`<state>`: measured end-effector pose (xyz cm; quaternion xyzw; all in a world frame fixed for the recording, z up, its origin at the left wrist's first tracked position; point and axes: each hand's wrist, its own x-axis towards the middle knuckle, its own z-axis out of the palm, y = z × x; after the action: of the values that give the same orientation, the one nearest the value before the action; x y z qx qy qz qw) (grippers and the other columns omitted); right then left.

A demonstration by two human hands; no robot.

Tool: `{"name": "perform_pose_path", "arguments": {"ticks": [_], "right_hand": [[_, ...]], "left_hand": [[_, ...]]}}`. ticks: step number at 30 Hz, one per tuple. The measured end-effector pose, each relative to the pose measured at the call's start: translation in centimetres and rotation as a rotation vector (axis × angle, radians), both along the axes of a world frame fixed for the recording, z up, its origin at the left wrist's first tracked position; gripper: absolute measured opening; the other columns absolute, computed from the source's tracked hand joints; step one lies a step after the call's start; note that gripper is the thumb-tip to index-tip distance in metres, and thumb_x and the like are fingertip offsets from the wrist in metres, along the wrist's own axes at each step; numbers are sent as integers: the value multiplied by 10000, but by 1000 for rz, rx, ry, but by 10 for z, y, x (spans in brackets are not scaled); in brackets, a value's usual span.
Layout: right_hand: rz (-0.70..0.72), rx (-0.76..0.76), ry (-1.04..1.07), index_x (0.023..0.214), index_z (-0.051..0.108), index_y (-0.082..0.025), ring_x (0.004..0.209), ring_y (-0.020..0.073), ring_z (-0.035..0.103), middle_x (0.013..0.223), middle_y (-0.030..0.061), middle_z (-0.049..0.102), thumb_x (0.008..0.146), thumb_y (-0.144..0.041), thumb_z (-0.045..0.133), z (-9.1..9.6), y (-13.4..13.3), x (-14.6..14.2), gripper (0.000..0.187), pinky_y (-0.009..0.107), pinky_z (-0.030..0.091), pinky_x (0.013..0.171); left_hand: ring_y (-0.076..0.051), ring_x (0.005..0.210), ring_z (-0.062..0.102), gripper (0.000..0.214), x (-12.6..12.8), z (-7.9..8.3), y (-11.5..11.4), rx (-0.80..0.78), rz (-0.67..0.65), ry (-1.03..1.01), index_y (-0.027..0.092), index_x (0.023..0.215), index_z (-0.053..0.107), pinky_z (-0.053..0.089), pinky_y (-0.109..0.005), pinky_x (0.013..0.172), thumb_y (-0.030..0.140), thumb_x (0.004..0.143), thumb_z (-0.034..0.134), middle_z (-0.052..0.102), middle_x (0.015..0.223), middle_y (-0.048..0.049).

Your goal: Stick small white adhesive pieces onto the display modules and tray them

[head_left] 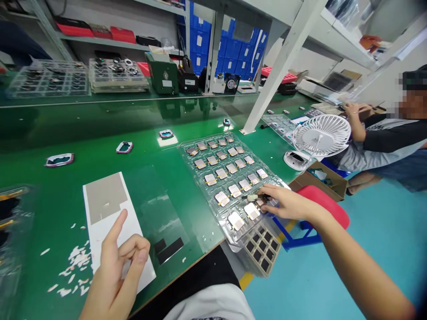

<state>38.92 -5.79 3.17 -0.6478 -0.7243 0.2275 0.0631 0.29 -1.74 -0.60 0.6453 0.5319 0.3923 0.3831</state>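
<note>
A slim pale-tipped tool point(252, 196) is pinched between the thumb and fingers of the right hand point(287, 203), its tip lying over the near rows of a clear plastic tray point(183, 148) of small square parts point(222, 198), which sits at the right near edge of the green worktop point(100, 124). The left hand point(116, 266) hangs half-curled with the index finger out and nothing in it, above a white sheet point(100, 231) with paper scraps point(76, 260) beside it. Further right stands a small white fan point(322, 133), and beyond it sits a co-worker point(383, 138).
</note>
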Motion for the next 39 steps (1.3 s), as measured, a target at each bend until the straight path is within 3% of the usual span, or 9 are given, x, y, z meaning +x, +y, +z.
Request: {"name": "perform_pose_path", "arguments": {"ticks": [7,13,19,23,28,31,34,37,39], "right_hand": [[65,-127,101,793,511,-210,729,170,478,799,4,520,809,-324,641,14,17,12,174,293,428,684],[-20,-168,244,755,453,-218,654,143,415,736,-21,437,874,-407,571,17,5,6,253,274,412,607],[-231,53,381,723,288,-245,665,136,406,740,-31,370,912,-502,560,10,-12,-2,419,273,425,609],[-423,330,779,735,299,-244,541,80,487,896,-10,512,870,-395,698,8,-14,-60,448,227,424,458],[-317,256,1280,799,339,-253,505,93,665,996,-36,523,931,-259,631,-13,-4,-187,320,221,529,450],[-225,189,1455,829,324,-270,553,74,647,968,-54,486,951,-255,599,-31,4,-248,301,207,551,497],[-163,166,1455,843,322,-275,597,63,593,1001,-46,479,964,-263,581,-42,9,-268,287,212,541,564],[-120,193,1382,868,393,-258,770,117,546,997,-9,475,1012,-363,488,-49,16,-254,201,268,507,740],[-150,284,1299,846,440,-240,855,143,474,936,0,434,1045,-426,376,-52,22,-238,279,270,443,812]], "left_hand": [[-174,550,498,702,-2,4,-2,-1,-26,5,266,1575,183,409,-291,548,514,960,414,497,655,48],[-171,596,533,693,-8,1,-1,1,-65,-35,265,1573,187,451,-288,573,449,964,462,515,704,42],[-156,628,525,676,-14,-1,1,-45,-129,-90,276,1565,178,469,-264,591,355,976,501,536,752,41],[-126,676,559,510,-17,0,1,-19,-207,-129,307,1460,353,497,-254,684,259,980,519,583,844,29],[-119,741,591,370,-21,7,-6,-68,-376,-162,292,1284,553,485,-260,768,234,927,628,626,957,6],[-124,719,583,162,-19,11,-7,-62,-324,-278,242,1070,640,477,-237,695,258,910,663,617,858,16],[-124,714,586,117,-20,9,-6,30,-164,-323,209,821,616,468,-227,668,242,933,622,591,793,19],[-123,744,624,93,-27,1,-6,84,-24,-191,216,861,611,468,-218,693,222,952,595,654,809,20],[-112,696,627,62,-32,-4,-7,78,26,-104,227,917,591,463,-205,664,232,975,567,668,756,41]]}}
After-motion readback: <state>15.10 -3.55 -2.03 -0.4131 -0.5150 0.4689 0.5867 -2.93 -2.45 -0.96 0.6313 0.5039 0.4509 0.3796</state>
